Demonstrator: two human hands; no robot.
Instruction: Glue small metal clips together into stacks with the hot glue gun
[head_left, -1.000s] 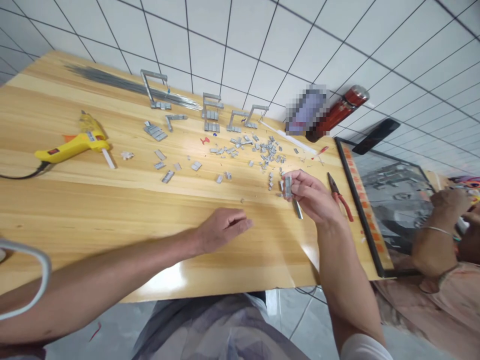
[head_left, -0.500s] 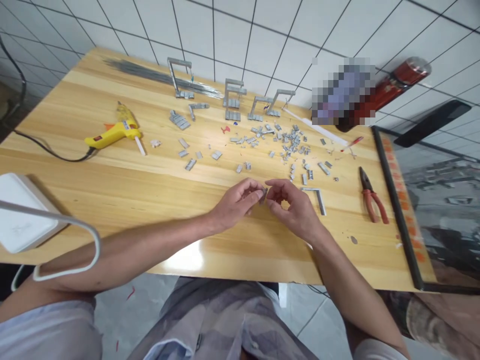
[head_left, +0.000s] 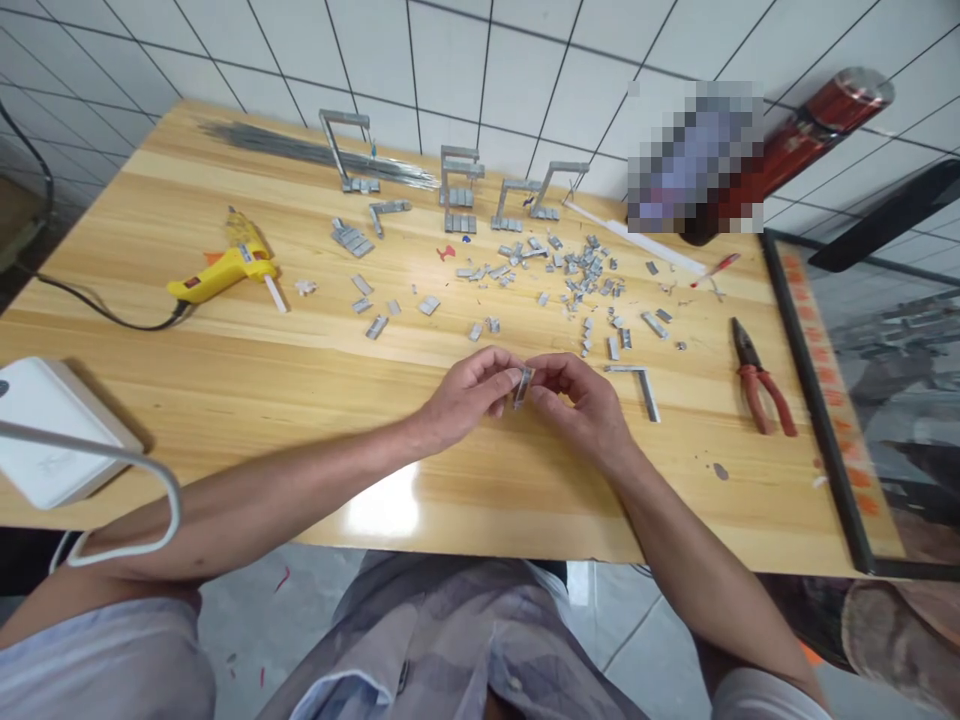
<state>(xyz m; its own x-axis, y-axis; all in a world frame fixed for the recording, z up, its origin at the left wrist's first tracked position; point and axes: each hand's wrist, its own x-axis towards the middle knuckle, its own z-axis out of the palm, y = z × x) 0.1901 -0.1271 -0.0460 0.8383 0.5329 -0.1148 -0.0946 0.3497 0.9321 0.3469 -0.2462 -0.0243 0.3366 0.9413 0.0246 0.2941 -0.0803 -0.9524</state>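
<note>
A small grey piece (head_left: 523, 388) is held upright between both hands above the front middle of the wooden table. My left hand (head_left: 474, 392) pinches it from the left with thumb and forefinger. From the right, the closed fingertips of my right hand (head_left: 581, 398) touch the same piece. An L-shaped grey bar (head_left: 646, 390) lies just right of my right hand. Beyond the hands, many small grey pieces (head_left: 589, 272) are scattered in a loose pile. Several bent grey frames on flat bases, one of them a tall frame (head_left: 334, 150), stand near the wall.
At the left lie a yellow glue gun (head_left: 221, 272) with a black cord and a white box (head_left: 64, 435) with a cable. Pliers (head_left: 757, 385) with red handles lie at the right, beside a black-edged glass panel (head_left: 817, 400). Thin rods (head_left: 300, 148) and a red flask (head_left: 810, 145) are at the back.
The grey piece now shows more fully between the hands. My right fingertips have closed in from the right and now touch it. The view has shifted slightly.
</note>
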